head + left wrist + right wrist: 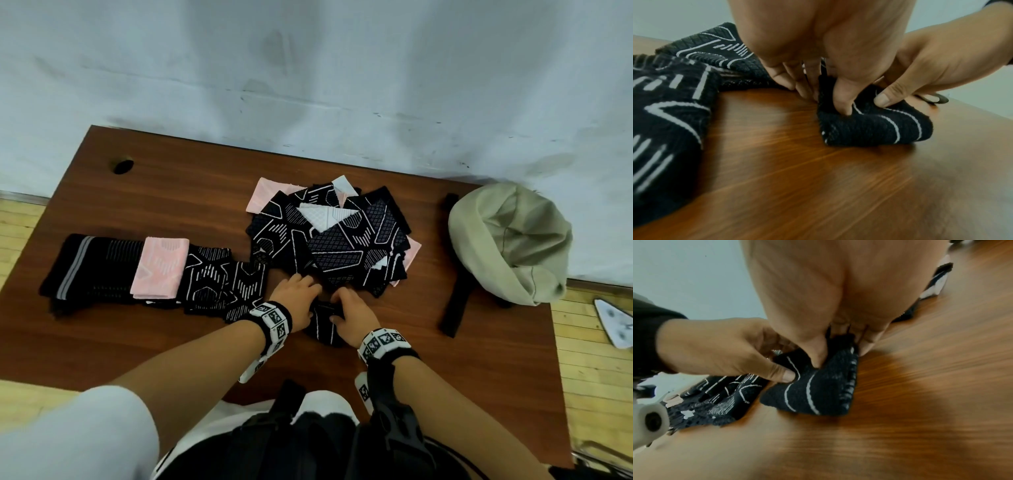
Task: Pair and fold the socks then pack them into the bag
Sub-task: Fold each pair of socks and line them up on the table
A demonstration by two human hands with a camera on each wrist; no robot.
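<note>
Both hands' fingers [842, 104] pinch the folded sock [875, 126] on the bench [818, 186]; if they slip, it could spring open again.

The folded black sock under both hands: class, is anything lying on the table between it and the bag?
Only the black strap lies across the table between the folded black sock and the bag.
</note>
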